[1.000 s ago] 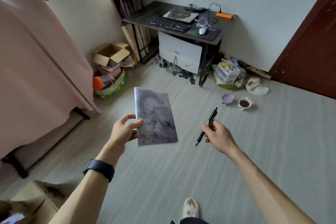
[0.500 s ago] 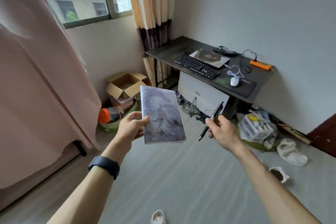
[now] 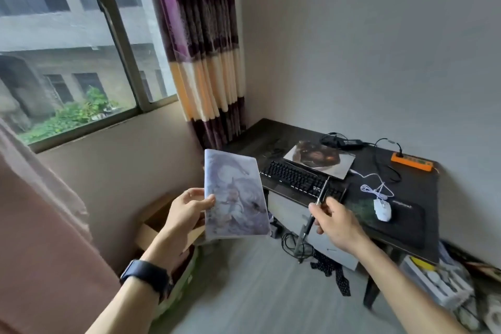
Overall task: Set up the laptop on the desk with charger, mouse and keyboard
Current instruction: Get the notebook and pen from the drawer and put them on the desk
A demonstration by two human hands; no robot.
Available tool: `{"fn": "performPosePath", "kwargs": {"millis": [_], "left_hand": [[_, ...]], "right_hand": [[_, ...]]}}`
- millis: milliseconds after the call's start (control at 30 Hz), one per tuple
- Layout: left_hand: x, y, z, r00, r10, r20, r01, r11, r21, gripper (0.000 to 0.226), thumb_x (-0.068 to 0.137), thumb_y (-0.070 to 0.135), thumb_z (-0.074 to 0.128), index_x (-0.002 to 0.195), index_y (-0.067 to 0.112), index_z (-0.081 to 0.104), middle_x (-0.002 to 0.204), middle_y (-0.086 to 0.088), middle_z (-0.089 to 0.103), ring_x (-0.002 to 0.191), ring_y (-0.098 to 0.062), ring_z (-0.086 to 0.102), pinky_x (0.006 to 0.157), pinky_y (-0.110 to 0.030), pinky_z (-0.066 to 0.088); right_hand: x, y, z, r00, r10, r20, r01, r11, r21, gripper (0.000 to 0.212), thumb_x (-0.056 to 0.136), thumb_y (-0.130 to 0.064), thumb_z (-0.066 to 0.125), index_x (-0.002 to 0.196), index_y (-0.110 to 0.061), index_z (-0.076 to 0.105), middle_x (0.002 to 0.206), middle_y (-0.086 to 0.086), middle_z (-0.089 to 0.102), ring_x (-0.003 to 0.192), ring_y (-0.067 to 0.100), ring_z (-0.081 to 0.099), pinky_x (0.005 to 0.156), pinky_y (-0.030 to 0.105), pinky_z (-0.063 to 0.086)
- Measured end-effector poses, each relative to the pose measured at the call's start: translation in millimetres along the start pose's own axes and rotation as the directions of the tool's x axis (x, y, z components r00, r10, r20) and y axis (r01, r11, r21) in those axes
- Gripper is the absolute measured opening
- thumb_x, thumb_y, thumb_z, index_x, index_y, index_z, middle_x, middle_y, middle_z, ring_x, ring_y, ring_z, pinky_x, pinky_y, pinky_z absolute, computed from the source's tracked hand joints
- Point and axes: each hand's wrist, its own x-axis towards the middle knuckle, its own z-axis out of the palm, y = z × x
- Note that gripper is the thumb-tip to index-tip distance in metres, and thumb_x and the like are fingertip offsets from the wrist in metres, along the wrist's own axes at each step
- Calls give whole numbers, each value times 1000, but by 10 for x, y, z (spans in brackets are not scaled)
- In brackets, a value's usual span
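Left hand [image 3: 187, 211] pinching a notebook [image 3: 234, 198], right hand [image 3: 337, 221] gripping a pen [image 3: 314, 214]; beyond, on the desk [image 3: 423, 179]: keyboard [image 3: 295, 179], white mouse [image 3: 382, 209] with cord coiled (seemingly unplugged), closed laptop [image 3: 320, 158], charger [image 3: 349, 141], orange power strip [image 3: 412, 161]; gear laid out, hookup judged still pending; mousepad [image 3: 401, 221] lettering too blurred to read.

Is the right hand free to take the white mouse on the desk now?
Probably not yet. The right hand holds a pen, so its fingers are occupied. The white mouse lies uncovered on the mouse pad, with nothing blocking the path.
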Motion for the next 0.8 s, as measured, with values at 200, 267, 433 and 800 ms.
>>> {"fn": "performPosePath", "kwargs": {"millis": [200, 267, 433, 800], "left_hand": [[1473, 591, 170, 998, 55, -12, -55, 997, 46, 10, 91, 10, 69, 100, 12, 65, 87, -18, 74, 63, -26, 71, 51, -30, 55], [1924, 705, 186, 997, 66, -33, -63, 995, 71, 14, 88, 14, 73, 101, 15, 66, 94, -16, 75, 73, -26, 75, 59, -34, 59], [3065, 751, 140, 996, 3, -93, 4, 998, 66, 17, 86, 16, 75, 101, 16, 68, 94, -13, 76, 80, -29, 75, 73, -41, 62], [5894, 90, 212, 974, -224, -40, 227, 962, 150, 15, 83, 16, 74, 97, 13, 69, 101, -11, 74, 89, -28, 73, 85, -50, 59]], "right_hand": [[1731, -278, 219, 999, -37, 36, 37, 999, -4, 40, 95, -47, 55, 84, -8, 58, 71, 4, 71, 70, 20, 70, 75, 38, 53], [2248, -405, 298, 998, -54, 42, 55, 999, 0, 38, 94, -47, 56, 82, -10, 58, 70, 3, 71, 69, 20, 69, 76, 39, 53], [3321, -646, 667, 991, -77, 113, 79, 997, -20, 33, 96, -43, 57, 79, -14, 56, 72, -1, 70, 54, 4, 66, 68, 31, 47], [5179, -232, 1763, 956, 208, 206, -192, 977, -95, 36, 95, -39, 59, 77, -8, 55, 70, 2, 68, 53, 8, 65, 72, 32, 51]]}}
